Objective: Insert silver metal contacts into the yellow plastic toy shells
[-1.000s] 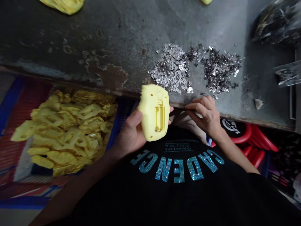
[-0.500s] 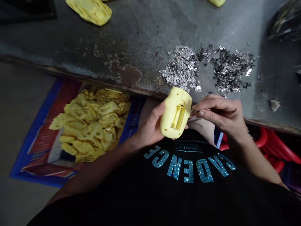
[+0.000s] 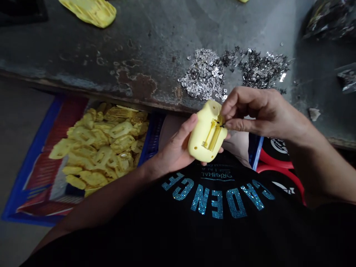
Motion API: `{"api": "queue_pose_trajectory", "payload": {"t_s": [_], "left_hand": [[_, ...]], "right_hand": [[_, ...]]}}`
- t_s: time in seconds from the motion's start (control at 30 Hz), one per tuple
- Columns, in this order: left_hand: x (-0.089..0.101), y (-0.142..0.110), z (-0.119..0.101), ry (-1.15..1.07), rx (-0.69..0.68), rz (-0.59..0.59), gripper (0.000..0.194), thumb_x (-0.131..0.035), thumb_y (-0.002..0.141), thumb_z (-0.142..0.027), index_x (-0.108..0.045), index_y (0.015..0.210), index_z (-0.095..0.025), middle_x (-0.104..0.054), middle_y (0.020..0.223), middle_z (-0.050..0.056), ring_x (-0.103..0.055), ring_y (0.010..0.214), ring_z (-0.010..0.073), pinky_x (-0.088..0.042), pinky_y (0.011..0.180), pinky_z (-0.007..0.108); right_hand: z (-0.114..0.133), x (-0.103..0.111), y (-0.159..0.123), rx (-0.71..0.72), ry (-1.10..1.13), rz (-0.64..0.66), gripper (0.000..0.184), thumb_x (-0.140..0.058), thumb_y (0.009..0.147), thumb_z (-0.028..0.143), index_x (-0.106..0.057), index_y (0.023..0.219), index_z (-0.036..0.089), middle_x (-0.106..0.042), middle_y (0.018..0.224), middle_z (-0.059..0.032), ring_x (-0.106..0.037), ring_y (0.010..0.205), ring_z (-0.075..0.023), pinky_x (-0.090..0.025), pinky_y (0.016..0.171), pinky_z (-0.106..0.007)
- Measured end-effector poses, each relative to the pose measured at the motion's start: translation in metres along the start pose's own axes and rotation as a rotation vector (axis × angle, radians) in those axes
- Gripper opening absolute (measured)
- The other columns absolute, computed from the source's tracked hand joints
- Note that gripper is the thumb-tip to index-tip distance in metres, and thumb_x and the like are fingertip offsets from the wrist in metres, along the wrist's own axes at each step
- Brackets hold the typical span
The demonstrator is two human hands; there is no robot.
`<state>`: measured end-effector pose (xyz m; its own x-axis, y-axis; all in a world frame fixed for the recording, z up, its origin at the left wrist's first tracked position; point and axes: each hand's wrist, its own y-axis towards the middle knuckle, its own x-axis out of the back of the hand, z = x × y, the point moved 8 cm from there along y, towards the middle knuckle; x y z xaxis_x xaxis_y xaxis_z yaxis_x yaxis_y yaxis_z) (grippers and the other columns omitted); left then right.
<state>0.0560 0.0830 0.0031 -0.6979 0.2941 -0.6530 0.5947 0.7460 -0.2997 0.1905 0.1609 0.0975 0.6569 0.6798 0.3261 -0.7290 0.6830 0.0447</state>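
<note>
My left hand (image 3: 178,148) is wrapped round a yellow plastic housing (image 3: 198,141) with its battery compartment turned up. Several screw holes mark its face, and a small spring shows at the compartment's lower end. At the compartment's upper right end, the thumb and finger of my right hand (image 3: 254,111) pinch a small dark metal contact plate (image 3: 221,125). Part of the housing's upper right is hidden by those fingers. On the workbench just beyond lie a pile of shiny flat metal plates (image 3: 204,74) and a darker pile of metal pieces (image 3: 264,68).
Below the bench edge at left, a blue crate (image 3: 25,178) holds many yellow plastic parts (image 3: 97,144). Another yellow part (image 3: 91,11) lies on the grey workbench (image 3: 155,37). Plastic bags (image 3: 330,18) rest at the far right. Red-rimmed round things (image 3: 278,154) are below my right arm.
My right hand has moved from the housing's right side up over the compartment's upper end, with the small metal plate in its fingers. The whole view has shifted slightly.
</note>
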Motion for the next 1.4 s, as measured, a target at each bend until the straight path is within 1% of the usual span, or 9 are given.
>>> {"api": "queue_pose_trajectory", "payload": {"t_s": [0.1,0.17,0.37,0.5,0.73,0.93,1.07,1.2,1.4], "left_hand": [[-0.002,-0.001,-0.002,0.029,-0.015,-0.014,0.087,-0.058,0.101,-0.083,-0.057,0.164,-0.023,-0.086,0.129,0.011,-0.087,0.090,0.0331,-0.053,0.046,0.025],[-0.002,-0.002,-0.003,0.038,-0.030,-0.029,0.087,-0.060,0.101,-0.083,-0.056,0.165,-0.024,-0.086,0.130,0.011,-0.088,0.092,0.0336,-0.054,0.047,0.026],[0.001,-0.005,0.002,0.021,0.009,-0.080,0.088,-0.057,0.102,-0.088,-0.054,0.169,-0.030,-0.083,0.141,0.013,-0.087,0.100,0.0341,-0.060,0.051,0.030],[-0.001,-0.004,0.001,-0.005,-0.003,-0.088,0.083,-0.066,0.101,-0.083,-0.059,0.162,-0.027,-0.085,0.131,0.014,-0.087,0.092,0.0317,-0.057,0.048,0.027],[-0.007,-0.004,-0.001,-0.109,0.002,-0.109,0.069,-0.063,0.109,-0.072,-0.061,0.159,-0.025,-0.085,0.128,0.015,-0.086,0.087,0.0258,-0.053,0.047,0.020],[-0.007,-0.002,0.000,-0.119,-0.004,-0.100,0.080,-0.074,0.103,-0.069,-0.055,0.165,-0.022,-0.084,0.134,0.018,-0.087,0.089,0.0278,-0.056,0.049,0.024],[-0.002,-0.003,0.003,-0.143,0.013,-0.144,0.073,-0.074,0.104,-0.067,-0.059,0.161,-0.025,-0.083,0.136,0.017,-0.087,0.099,0.0293,-0.061,0.057,0.025],[-0.002,-0.004,0.004,-0.157,0.012,-0.153,0.071,-0.073,0.104,-0.068,-0.060,0.161,-0.027,-0.083,0.135,0.015,-0.087,0.103,0.0315,-0.060,0.056,0.025],[-0.003,-0.003,0.001,-0.107,-0.032,-0.140,0.071,-0.075,0.102,-0.072,-0.064,0.157,-0.027,-0.084,0.133,0.014,-0.087,0.101,0.0304,-0.058,0.054,0.023]], "right_hand": [[-0.006,0.010,0.001,-0.014,0.010,-0.118,0.038,-0.100,0.084,0.047,-0.082,0.100,0.018,-0.081,0.089,0.0047,-0.079,0.081,-0.0102,-0.065,0.073,-0.023],[-0.003,0.015,0.003,0.022,-0.032,-0.148,0.039,-0.101,0.082,0.049,-0.082,0.099,0.019,-0.081,0.088,0.0070,-0.077,0.080,-0.0079,-0.062,0.072,-0.022],[0.023,0.004,0.014,0.184,-0.401,0.168,0.020,-0.091,0.099,0.032,-0.079,0.113,0.026,-0.086,0.098,0.0062,-0.082,0.083,-0.0096,-0.062,0.066,-0.022],[0.031,0.003,0.022,0.141,-0.494,0.181,0.016,-0.089,0.098,0.022,-0.078,0.107,0.030,-0.086,0.094,0.0093,-0.081,0.079,-0.0077,-0.060,0.065,-0.020],[0.028,-0.007,0.039,-0.098,-0.678,0.200,0.036,-0.091,0.078,-0.005,-0.076,0.098,0.022,-0.081,0.081,0.0133,-0.072,0.067,-0.0015,-0.049,0.061,-0.015],[0.021,0.000,0.041,-0.129,-0.439,0.169,0.031,-0.099,0.078,0.003,-0.081,0.092,0.024,-0.080,0.077,0.0152,-0.072,0.072,-0.0010,-0.045,0.062,-0.016],[-0.005,0.006,0.041,-0.126,-0.300,0.120,0.019,-0.097,0.087,0.016,-0.083,0.096,0.025,-0.081,0.078,0.0166,-0.078,0.082,-0.0012,-0.044,0.064,-0.015],[-0.025,0.004,0.044,-0.120,-0.332,0.134,0.023,-0.102,0.082,0.020,-0.083,0.094,0.025,-0.081,0.078,0.0157,-0.080,0.088,-0.0042,-0.045,0.065,-0.016],[0.009,-0.001,0.039,-0.055,-0.493,0.232,0.023,-0.100,0.088,0.025,-0.083,0.103,0.024,-0.081,0.081,0.0136,-0.076,0.081,-0.0031,-0.043,0.065,-0.018]]}}
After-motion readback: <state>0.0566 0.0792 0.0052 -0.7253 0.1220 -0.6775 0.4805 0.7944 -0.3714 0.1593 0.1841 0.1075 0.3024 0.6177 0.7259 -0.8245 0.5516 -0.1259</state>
